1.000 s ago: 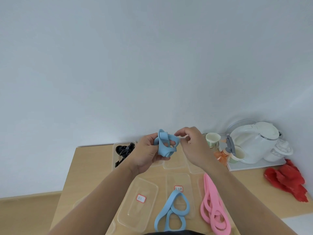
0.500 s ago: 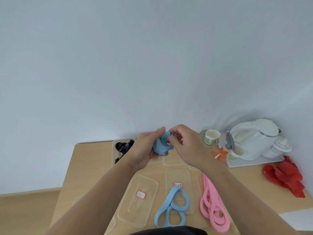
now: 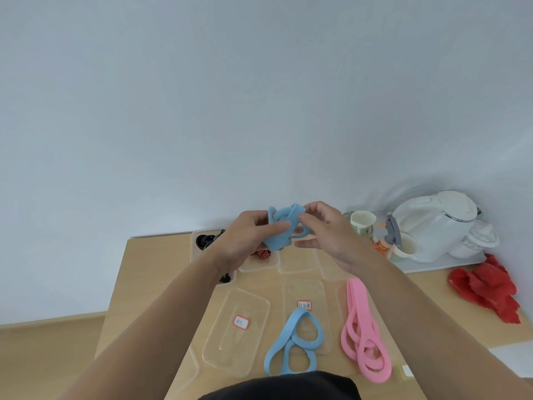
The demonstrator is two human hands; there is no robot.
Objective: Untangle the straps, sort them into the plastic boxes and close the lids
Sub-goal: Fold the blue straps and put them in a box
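The left hand (image 3: 245, 241) and right hand (image 3: 328, 238) are both pinching a tangled blue strap (image 3: 275, 242) above the far edge of the worktop (image 3: 150, 264), untangling it; next, its loops probably need teasing apart.

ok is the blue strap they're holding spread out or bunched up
Bunched up: the blue strap is a twisted wad folded over itself, gripped between the left hand and right hand.
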